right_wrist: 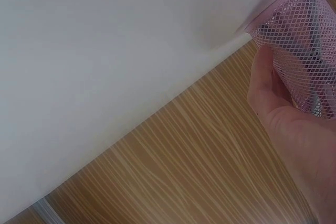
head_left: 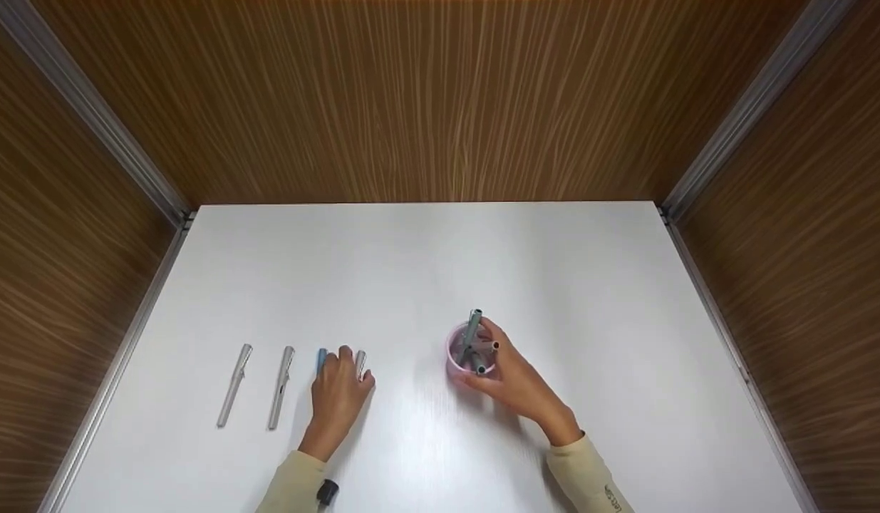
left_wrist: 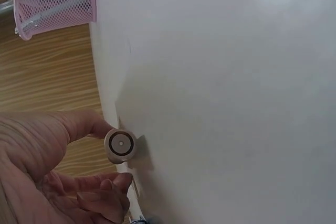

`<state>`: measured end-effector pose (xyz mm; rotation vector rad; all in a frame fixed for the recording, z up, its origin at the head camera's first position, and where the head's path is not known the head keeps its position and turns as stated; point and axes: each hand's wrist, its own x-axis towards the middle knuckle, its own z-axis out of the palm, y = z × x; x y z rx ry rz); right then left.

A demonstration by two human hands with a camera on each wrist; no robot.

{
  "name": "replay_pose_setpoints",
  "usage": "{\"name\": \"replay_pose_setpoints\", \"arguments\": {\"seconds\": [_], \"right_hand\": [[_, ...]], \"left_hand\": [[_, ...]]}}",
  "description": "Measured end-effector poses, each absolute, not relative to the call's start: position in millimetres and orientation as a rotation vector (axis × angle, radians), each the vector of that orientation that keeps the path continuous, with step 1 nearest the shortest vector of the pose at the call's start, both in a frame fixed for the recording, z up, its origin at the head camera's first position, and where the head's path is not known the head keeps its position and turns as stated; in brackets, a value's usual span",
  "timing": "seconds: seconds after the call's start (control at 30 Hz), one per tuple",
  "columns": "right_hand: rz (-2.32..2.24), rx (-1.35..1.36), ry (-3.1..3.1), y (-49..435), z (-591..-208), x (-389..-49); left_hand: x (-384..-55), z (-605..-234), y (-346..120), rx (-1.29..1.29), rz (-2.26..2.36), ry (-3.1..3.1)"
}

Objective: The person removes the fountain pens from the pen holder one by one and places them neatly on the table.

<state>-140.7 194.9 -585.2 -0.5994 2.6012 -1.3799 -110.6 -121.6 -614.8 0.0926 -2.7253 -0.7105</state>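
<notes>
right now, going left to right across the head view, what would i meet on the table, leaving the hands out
Silver pen, second silver pen, blue pen, third silver pen, pink cup.

Dark lettering (head_left: 613, 499) stands on the right sleeve (head_left: 581, 467), near side; "Lets" legible, remaining characters unclear.

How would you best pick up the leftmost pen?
I'd probably grip the leftmost pen at mid-barrel, from straight above, pinching across its narrow width: it's slim, lies flat, and the neighbouring pen lies apart from it.
</notes>
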Motion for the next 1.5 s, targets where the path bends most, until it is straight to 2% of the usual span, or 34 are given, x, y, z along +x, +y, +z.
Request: {"name": "replay_pose_setpoints", "arguments": {"seconds": [0.8, 1.5], "right_hand": [[-1.356, -0.573, 2.59, 190.6, -583.6, -140.5], [-1.389, -0.583, 2.598, 194.5, -584.8, -142.7]], "left_hand": [[-104.4, -607.8, -107.2, -0.073, -0.684, -2.533], [-103.9, -597.4, -71.0, -0.477, -0.835, -2.398]]}}
